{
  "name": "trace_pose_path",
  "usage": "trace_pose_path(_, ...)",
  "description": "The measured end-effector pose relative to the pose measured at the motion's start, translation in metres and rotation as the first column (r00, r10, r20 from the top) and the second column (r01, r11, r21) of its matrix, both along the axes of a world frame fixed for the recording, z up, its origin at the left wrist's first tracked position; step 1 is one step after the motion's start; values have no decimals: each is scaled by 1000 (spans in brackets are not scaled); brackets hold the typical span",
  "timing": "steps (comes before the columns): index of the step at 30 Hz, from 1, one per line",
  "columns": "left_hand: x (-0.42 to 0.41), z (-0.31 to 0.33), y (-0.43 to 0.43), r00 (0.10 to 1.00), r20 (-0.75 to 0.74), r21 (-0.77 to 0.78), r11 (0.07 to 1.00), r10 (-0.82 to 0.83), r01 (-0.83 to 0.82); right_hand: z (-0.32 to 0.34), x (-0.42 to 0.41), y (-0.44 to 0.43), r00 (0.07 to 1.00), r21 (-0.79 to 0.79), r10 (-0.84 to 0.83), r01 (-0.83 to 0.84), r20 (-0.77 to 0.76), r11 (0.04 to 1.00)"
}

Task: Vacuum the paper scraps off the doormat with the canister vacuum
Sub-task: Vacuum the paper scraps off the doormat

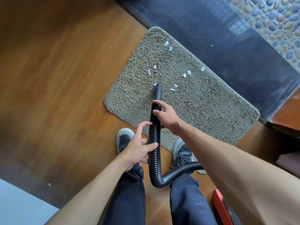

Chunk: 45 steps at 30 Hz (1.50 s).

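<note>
On brown wooden floor point(65, 78), shaggy grey-green doormat point(203, 111) strewn with white paper scraps point(189, 73), black ribbed vacuum hose point(155, 159) tip down among them, right hand point(165, 116) gripping it near the tip, left hand point(141, 146) curled round it nearer.

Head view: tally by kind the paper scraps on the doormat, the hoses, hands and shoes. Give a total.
Paper scraps on the doormat: 10
Vacuum hose: 1
Hands, left hand and right hand: 2
Shoes: 2
Total: 15
</note>
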<state>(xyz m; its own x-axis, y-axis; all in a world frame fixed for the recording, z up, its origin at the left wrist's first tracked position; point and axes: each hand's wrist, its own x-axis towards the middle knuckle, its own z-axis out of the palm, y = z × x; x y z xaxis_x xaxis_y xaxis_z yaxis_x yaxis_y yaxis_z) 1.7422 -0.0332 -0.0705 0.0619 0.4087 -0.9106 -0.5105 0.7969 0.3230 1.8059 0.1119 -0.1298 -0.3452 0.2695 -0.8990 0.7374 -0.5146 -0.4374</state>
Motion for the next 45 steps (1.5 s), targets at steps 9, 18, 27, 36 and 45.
trace_pose_path(9,-8,0,2,999,34,-3,999,38,-37,1,-11,6,1000,-5,21,-21,16,1000)
trace_pose_path(18,-29,-3,-13,995,31,-20,995,96,-95,-3,-39,-7,996,62,95,-95,0,994)
trace_pose_path(27,-50,-10,7,996,36,15,996,82,-83,-7,-57,11,997,119,78,-79,19,990)
trace_pose_path(36,-63,-10,19,999,14,46,998,45,-45,-12,-69,24,984,221,131,-155,120,963)
trace_pose_path(45,-66,0,22,1000,-19,69,997,-21,22,-4,-69,29,979,186,157,-179,126,966)
